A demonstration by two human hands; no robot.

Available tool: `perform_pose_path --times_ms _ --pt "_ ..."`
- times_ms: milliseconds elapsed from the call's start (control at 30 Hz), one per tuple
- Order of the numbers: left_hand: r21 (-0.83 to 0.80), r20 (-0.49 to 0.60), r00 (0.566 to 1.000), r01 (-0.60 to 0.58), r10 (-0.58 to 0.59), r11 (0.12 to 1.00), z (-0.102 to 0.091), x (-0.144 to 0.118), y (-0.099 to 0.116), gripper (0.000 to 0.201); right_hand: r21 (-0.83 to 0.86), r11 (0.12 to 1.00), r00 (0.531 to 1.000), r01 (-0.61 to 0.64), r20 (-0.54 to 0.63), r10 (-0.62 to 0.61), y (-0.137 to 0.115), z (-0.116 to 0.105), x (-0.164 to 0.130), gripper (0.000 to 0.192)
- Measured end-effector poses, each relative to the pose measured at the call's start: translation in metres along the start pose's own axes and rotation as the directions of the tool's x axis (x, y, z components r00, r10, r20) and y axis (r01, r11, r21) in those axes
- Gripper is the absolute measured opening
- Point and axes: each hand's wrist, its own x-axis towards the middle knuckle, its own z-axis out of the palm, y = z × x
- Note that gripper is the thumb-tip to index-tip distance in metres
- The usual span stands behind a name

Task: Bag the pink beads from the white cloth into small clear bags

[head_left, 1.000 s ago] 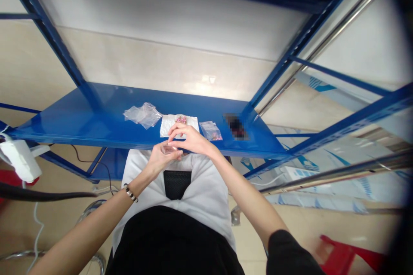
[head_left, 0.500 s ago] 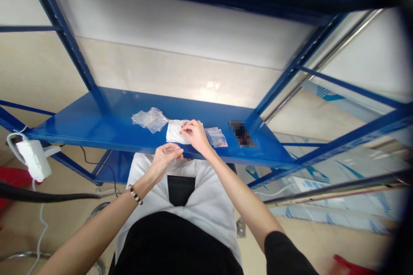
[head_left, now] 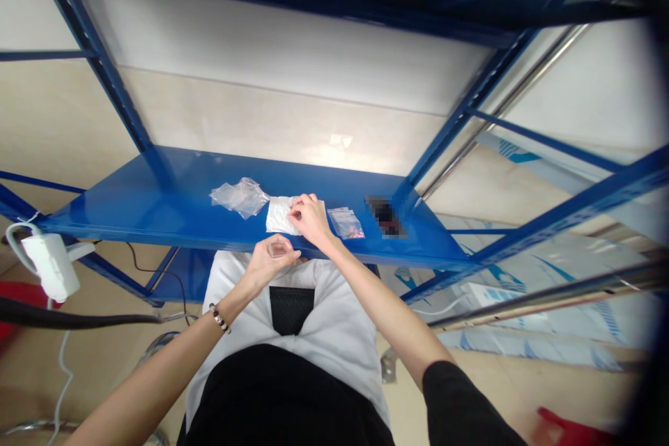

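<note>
In the middle of the frame we have both hands at the front edge of the blue shelf (head_left: 157,202). Our right hand (head_left: 311,217) rests on the white sheet (head_left: 277,216) that lies flat on the shelf, fingertips pinched close together at the sheet's upper right part, where some small pink pieces seem to sit; they are too small and too covered for us to tell whether one is caught between the fingers. Our left hand (head_left: 272,258) hangs just below and left of it, in front of the shelf edge and off the shelf, fingers curled narrowly around a small clear bag (head_left: 279,249) held near its mouth.

The relation that counts here: the small clear bag lies down and slightly left of the right fingertips, near but not touching, with the shelf edge between them. The right hand is the nearer one to the sheet; the left is nearer to our body. The right forearm runs up from the lower right of the frame, wrist bent forward over the shelf. The left forearm, with a beaded bracelet (head_left: 219,318), rises from the lower left, palm turned toward the right hand.

On the shelf, a crumpled pile of clear bags (head_left: 239,195) lies just left of the sheet, and a filled bag (head_left: 345,223) with pink contents lies just right of our right hand.
</note>
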Motion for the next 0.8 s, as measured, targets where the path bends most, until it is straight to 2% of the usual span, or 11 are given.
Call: perform_pose_path --times_ms 67,167,267,400,500,667,800 --pt "0.019 -0.003 1.000 -0.011 0.011 1.000 0.000 0.000 0.001 0.029 0.085 0.996 1.000 -0.019 -0.023 0.021 -0.007 -0.008 0.002 0.008" --pt "0.023 0.003 1.000 -0.030 0.029 0.999 -0.001 -0.001 0.004 0.025 0.312 0.950 0.999 -0.020 -0.019 0.028 -0.021 -0.027 0.000 0.003" --pt "0.010 0.019 0.999 -0.038 0.038 0.999 -0.001 -0.002 0.005 0.024 0.489 0.872 0.997 0.008 0.060 -0.042 -0.037 -0.046 -0.011 0.004" --pt "-0.045 0.013 1.000 -0.016 0.016 0.999 -0.001 -0.004 0.005 0.027 0.553 0.833 0.972 0.015 0.187 -0.141 -0.049 -0.058 -0.030 0.008" --pt "-0.178 0.057 0.996 0.072 -0.062 0.981 0.000 -0.006 0.007 0.029 0.557 0.831 0.973 -0.018 0.203 -0.114 -0.046 -0.055 -0.037 0.012" --pt "-0.438 0.196 0.954 0.293 -0.228 0.850 -0.004 -0.007 0.012 0.025 0.544 0.828 0.990 -0.137 0.112 0.090 -0.025 -0.038 -0.032 0.019" --pt "-0.526 0.258 0.936 0.344 -0.240 0.778 -0.008 -0.005 0.014 0.024 0.472 0.875 0.994 -0.109 0.077 0.082 -0.011 -0.022 -0.026 0.017"
